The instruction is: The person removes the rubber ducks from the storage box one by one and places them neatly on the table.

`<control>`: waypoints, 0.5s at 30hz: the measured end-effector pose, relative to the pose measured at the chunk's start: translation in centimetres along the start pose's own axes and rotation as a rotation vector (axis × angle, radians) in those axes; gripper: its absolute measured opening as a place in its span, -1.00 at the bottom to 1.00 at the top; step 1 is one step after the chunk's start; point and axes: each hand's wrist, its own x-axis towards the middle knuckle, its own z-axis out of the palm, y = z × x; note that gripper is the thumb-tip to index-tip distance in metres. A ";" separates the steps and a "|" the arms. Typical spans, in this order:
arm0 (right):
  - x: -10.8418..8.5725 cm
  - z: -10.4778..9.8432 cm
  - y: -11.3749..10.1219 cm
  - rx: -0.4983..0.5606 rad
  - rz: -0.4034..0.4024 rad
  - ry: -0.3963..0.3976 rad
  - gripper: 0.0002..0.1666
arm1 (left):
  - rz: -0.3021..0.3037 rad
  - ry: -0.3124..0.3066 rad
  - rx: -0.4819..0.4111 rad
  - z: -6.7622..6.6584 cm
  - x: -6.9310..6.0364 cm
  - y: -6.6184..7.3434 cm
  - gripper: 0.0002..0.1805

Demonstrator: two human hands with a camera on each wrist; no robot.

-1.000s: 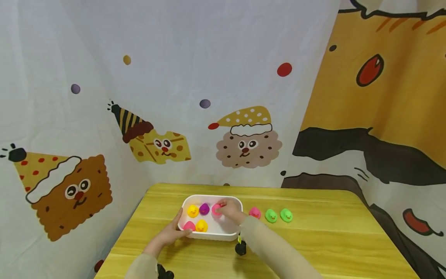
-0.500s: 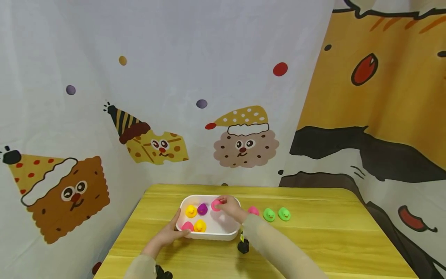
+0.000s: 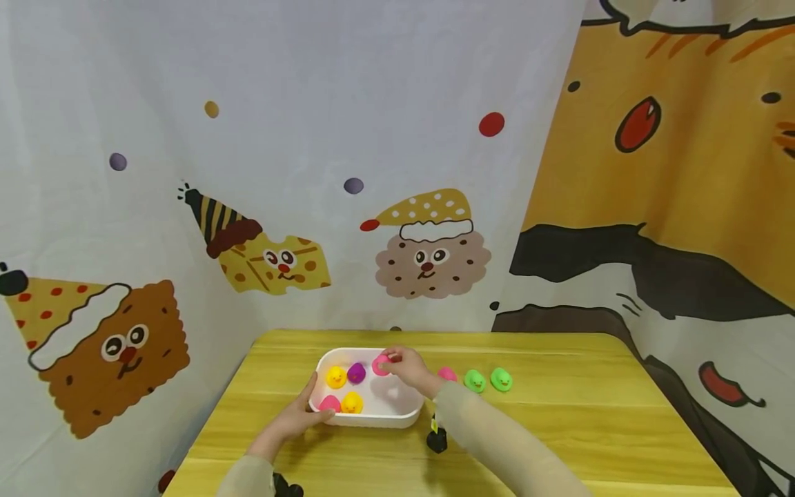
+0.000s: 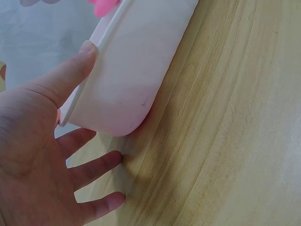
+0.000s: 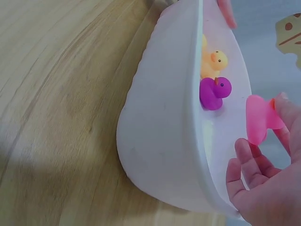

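Observation:
In the head view, a white plastic tub (image 3: pixel 379 421) stands on the table. My left hand (image 3: pixel 297 418) holds its near left corner, with the thumb (image 4: pixel 77 70) on the rim and the other fingers spread by the end wall. Over the tub's far right part, my right hand (image 3: pixel 410 369) pinches a pink rubber duck (image 5: pixel 257 121) between thumb and fingers. In the tub sit a purple duck (image 3: pixel 356 373), two yellow ducks, one farther back (image 3: pixel 336 377) and one nearer (image 3: pixel 352 403), and another pink duck (image 3: pixel 330 404) at the near left corner.
On the table (image 3: pixel 559 428), right of the tub, a pink duck (image 3: pixel 447 374) partly behind the right forearm and two green ducks (image 3: pixel 475 381) form a row. A printed curtain (image 3: pixel 298 103) hangs behind the table. Black devices (image 3: pixel 437 440) sit at the wrists.
The right hand has lifted the pink duck slightly, toward the tub's far rim. The left hand keeps its place on the tub. The whole head view has shifted a little to the right.

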 end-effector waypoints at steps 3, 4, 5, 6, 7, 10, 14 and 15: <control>-0.1 -0.2 0.0 -0.023 -0.018 0.000 -0.71 | 0.002 -0.001 0.006 0.0 0.0 0.1 0.11; -0.2 -0.3 -0.1 -0.026 -0.021 -0.002 -0.71 | 0.000 -0.003 0.002 0.0 0.0 0.1 0.11; -0.2 -0.4 -0.1 -0.034 -0.028 -0.002 -0.71 | -0.003 -0.004 0.000 0.0 -0.1 0.2 0.11; -0.3 -0.5 -0.1 -0.036 -0.033 -0.003 -0.71 | -0.002 -0.004 0.000 0.0 -0.1 0.2 0.11; -0.4 -0.6 -0.1 -0.039 -0.037 -0.005 -0.71 | 0.001 -0.003 -0.002 0.0 -0.2 0.2 0.11; -0.6 -1.1 -0.3 -0.052 -0.044 -0.014 -0.72 | 0.015 -0.003 -0.011 0.0 -0.2 0.2 0.09; -0.8 -1.7 -0.8 -0.065 -0.063 -0.020 -0.72 | 0.027 -0.006 -0.011 -0.1 -0.2 0.1 0.09; -0.9 -1.9 -0.9 -0.063 -0.066 -0.019 -0.71 | 0.028 -0.006 -0.008 -0.1 -0.2 0.0 0.09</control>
